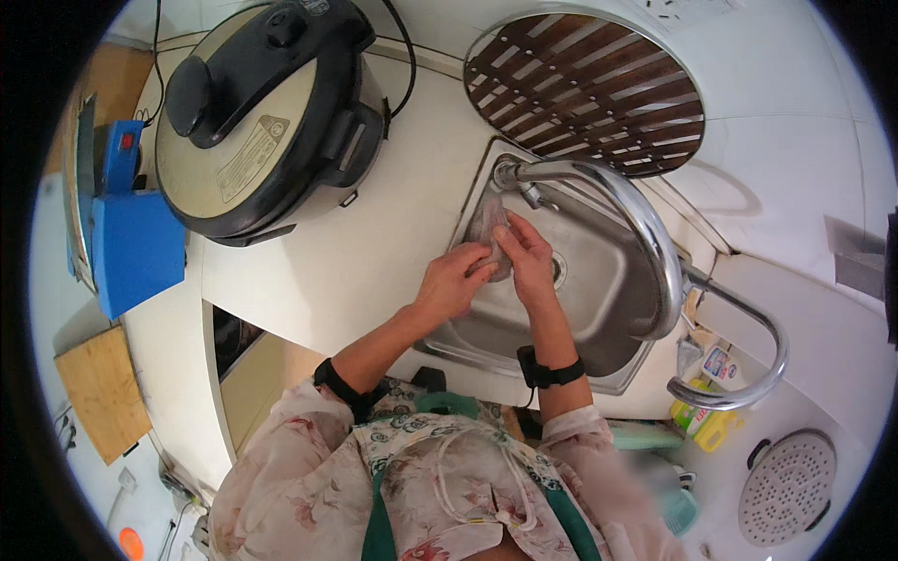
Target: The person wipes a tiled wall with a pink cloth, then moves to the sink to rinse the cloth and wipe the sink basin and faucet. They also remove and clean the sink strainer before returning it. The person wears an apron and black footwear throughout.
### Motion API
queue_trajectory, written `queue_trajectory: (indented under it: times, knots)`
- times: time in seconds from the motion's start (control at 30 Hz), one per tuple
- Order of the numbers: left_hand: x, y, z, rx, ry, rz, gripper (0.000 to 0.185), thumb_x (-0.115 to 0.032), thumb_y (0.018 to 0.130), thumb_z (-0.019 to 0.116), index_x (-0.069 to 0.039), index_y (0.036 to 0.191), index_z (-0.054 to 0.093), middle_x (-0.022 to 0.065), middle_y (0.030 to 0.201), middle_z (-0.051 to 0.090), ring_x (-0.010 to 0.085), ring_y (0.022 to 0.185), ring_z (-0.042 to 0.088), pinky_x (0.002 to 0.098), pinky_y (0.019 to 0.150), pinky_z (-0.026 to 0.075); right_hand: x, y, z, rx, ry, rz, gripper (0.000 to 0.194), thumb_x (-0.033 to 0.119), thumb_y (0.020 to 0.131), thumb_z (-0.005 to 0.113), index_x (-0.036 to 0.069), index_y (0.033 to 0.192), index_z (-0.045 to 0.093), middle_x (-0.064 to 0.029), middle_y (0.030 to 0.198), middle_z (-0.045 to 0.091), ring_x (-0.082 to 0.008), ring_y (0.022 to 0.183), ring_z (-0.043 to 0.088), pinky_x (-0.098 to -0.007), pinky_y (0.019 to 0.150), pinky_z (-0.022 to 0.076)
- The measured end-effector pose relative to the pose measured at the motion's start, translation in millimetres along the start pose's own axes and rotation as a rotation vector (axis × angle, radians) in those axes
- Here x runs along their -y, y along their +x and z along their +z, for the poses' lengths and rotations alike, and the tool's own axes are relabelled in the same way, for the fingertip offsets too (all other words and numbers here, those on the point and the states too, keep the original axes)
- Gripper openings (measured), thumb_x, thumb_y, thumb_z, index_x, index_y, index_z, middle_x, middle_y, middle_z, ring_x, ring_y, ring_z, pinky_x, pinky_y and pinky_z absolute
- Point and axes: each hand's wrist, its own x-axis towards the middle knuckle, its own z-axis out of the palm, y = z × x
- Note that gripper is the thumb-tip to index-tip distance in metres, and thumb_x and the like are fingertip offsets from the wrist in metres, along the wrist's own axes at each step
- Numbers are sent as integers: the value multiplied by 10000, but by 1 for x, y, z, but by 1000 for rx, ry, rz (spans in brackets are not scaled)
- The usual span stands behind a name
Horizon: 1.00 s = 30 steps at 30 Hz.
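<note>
Over the stainless steel sink (596, 280), both hands hold a thin, translucent, pinkish-grey piece of material (495, 210); whether it is mesh, plastic or something else I cannot tell. My left hand (452, 277) pinches its lower left part. The thumb and fingers of my right hand (527, 256) grip it higher up on the right. Its lower end hangs between the hands, left of the drain (559, 271). A curved chrome faucet (649, 245) arches over the right side of the sink. No running water can be made out.
A large electric pressure cooker (263, 119) stands on the counter at upper left, beside a blue box-like object (137, 245). A round slatted brown rack (586, 91) leans behind the sink. Cleaning bottles (701, 417) and a curved metal tube (779, 350) are at right. A wooden board (104, 393) lies far left.
</note>
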Motion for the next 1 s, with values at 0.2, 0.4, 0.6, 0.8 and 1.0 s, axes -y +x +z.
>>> queue_trajectory:
  times: [0.2,0.4,0.6,0.8,1.0]
  knots:
    - [1,15,-15,153,-225,-300,187,-119,876,567,-10,1024,539,150,933,618,245,792,637,358,681,491,8,3,33,-281,-418,-358,249,131,876,640,-9,1082,639,-62,917,667,-133,777,613,-281,713,502]
    - [0,47,-27,-103,-50,47,360,-68,874,513,-35,1232,490,185,1114,565,323,997,582,390,834,471,10,34,56,-312,-767,-723,192,107,864,620,6,1025,647,-157,915,646,-298,799,628,-346,703,507]
    - [4,83,-20,-120,-33,58,335,-103,876,547,-6,1195,532,193,1100,582,319,990,588,376,843,471,3,40,57,-409,-932,-741,178,79,838,614,52,1010,649,-138,909,620,-315,799,618,-380,685,509]
    - [9,109,-14,-101,-198,-214,264,-148,848,624,-6,1070,621,146,906,673,273,807,649,357,741,505,8,24,55,-388,-869,-689,215,21,808,616,49,1019,642,-138,917,623,-317,810,621,-376,702,506]
    - [13,130,-6,-217,-219,-54,195,-152,822,627,6,933,661,133,862,668,253,756,646,359,696,508,10,17,58,-309,-792,-683,274,39,832,612,28,1105,591,-154,983,609,-290,819,637,-356,705,512]
